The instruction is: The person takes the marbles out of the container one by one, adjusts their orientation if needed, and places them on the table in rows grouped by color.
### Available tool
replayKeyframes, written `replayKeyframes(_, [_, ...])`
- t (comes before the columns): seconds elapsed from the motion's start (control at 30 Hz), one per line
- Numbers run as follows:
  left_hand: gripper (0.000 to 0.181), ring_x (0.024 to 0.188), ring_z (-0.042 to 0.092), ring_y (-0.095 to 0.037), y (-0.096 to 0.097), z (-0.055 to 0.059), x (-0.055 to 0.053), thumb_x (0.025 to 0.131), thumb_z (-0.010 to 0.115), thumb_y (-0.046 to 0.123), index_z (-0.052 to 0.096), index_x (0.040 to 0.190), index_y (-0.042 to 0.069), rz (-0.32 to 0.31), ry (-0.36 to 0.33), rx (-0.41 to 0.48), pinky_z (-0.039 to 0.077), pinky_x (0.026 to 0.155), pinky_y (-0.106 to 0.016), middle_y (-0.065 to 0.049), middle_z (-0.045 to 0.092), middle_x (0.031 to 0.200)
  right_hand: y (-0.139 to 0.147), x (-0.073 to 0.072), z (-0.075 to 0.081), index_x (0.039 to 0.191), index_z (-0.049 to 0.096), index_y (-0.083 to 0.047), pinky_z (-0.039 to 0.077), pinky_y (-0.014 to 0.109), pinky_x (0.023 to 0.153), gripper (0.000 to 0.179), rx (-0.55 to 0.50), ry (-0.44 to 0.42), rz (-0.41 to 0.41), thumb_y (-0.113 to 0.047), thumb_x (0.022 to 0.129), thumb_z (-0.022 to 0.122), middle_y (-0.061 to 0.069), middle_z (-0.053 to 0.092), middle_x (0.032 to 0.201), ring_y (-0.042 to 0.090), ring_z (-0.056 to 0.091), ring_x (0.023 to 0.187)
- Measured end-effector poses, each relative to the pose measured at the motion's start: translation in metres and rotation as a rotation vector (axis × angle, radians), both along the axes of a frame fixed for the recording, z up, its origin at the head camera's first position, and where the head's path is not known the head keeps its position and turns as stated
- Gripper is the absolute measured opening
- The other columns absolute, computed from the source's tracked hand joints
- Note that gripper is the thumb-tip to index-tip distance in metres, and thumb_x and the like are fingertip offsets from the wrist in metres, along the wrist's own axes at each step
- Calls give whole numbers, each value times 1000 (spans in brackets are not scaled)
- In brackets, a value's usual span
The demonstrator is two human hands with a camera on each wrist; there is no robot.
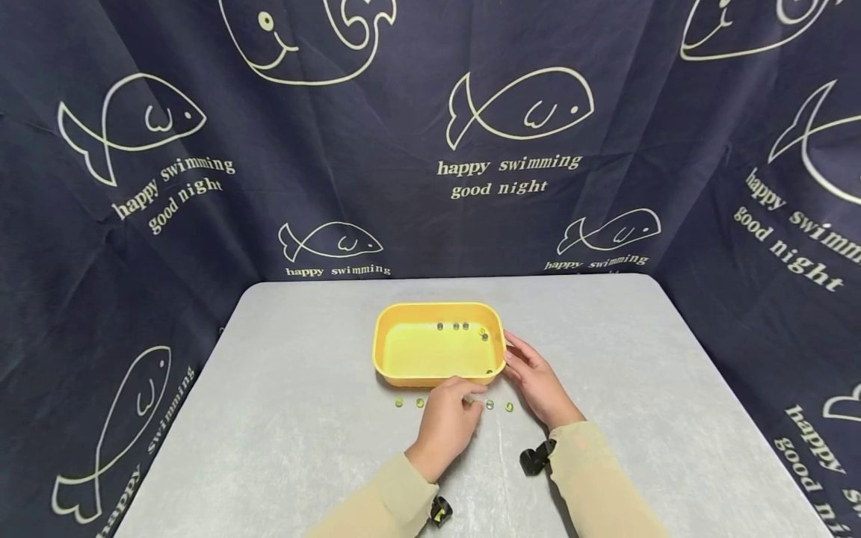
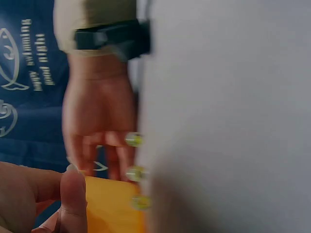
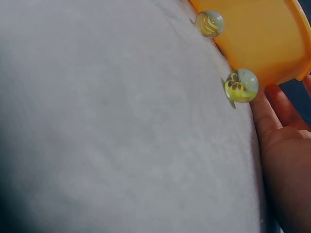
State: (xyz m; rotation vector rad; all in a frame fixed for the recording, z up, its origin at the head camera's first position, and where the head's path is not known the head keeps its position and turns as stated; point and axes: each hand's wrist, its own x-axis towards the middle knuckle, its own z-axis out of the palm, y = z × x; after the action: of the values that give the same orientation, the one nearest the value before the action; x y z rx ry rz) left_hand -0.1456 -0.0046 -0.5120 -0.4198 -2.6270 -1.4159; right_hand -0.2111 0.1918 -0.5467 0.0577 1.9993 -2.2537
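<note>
A yellow plastic bin (image 1: 430,382) stands on the table, with several small glass marbles (image 1: 456,326) inside along its back and right side. More clear marbles with yellow-green swirls lie in a row before its front wall, among them one marble (image 3: 241,85) nearest the right hand. My left hand (image 1: 447,422) is at the front wall over this row, its thumb and forefinger brought close together; I cannot tell whether a marble is between them. My right hand (image 1: 541,385) rests its extended fingers against the bin's right end, the thumb side hidden in part.
The grey table (image 1: 303,448) extends on all sides of the bin. Dark blue cloth (image 1: 417,187) with fish drawings hangs behind and at both sides. A black camera mount (image 1: 536,457) is strapped to the right wrist, another (image 1: 440,512) to the left.
</note>
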Motion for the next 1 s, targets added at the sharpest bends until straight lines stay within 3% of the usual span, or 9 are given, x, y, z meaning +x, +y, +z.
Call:
replayKeyframes(0.17, [22, 71, 59, -1, -5, 25, -14, 88, 76, 0, 80, 107, 11, 29, 18, 82, 53, 62, -20, 4, 70, 101, 0, 0, 0, 159, 40, -11, 48, 25, 103, 53, 8, -11, -2, -13, 108, 55, 18, 44, 154, 33, 47, 139])
replayKeyframes(0.43, [17, 68, 63, -7, -18, 49, -61, 92, 74, 0, 77, 107, 7, 92, -13, 133, 56, 56, -22, -2, 67, 99, 1, -2, -2, 159, 39, -11, 48, 28, 104, 53, -27, -14, 6, -11, 108, 54, 20, 44, 152, 34, 49, 138])
replayKeyframes(0.67, [15, 75, 65, -6, -10, 51, -96, 95, 73, 7, 78, 108, 10, 94, -16, -21, 55, 67, -22, 2, 69, 99, 0, -4, -4, 159, 39, -13, 47, 28, 104, 53, -19, -24, 15, -12, 108, 54, 20, 44, 151, 34, 49, 138])
replayKeyframes(0.87, [16, 99, 67, -12, 5, 45, -118, 95, 73, 10, 79, 110, 14, 71, -45, -152, 54, 90, -29, 5, 73, 103, 1, -3, -3, 160, 37, -11, 47, 29, 105, 54, -34, -18, 18, -11, 108, 53, 22, 43, 153, 35, 47, 139])
replayKeyframes(1.0, [19, 106, 67, -14, 13, 38, -130, 95, 73, 9, 79, 113, 13, 24, -71, -241, 52, 95, -30, 3, 75, 107, 2, -2, -2, 160, 36, -10, 47, 29, 105, 54, -40, -10, 24, -11, 109, 52, 22, 42, 153, 35, 48, 138])
